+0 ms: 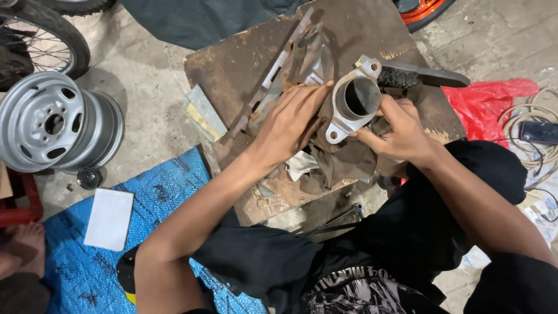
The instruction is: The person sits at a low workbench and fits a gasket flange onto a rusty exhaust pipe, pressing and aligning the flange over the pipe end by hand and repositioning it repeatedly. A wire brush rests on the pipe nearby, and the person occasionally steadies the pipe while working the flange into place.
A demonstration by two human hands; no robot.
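Observation:
A grey metal flanged tube part [353,102] with a round bore and bolt ears stands on a rusty brown board [244,64]. My left hand [290,119] presses against its left side, fingers spread over a dirty rag [343,160] beneath it. From the right, my right hand [401,128] grips the part and the rag. A black wire brush [418,74] lies just behind the part, and a bent metal bracket [290,64] lies beside my left hand.
A silver wheel rim [55,122] sits on the concrete floor at left, with a spoked tyre [43,38] behind it. A blue mat [168,192] holds a white card [108,218]. Red plastic bag [485,99], cables and a phone [537,132] lie right.

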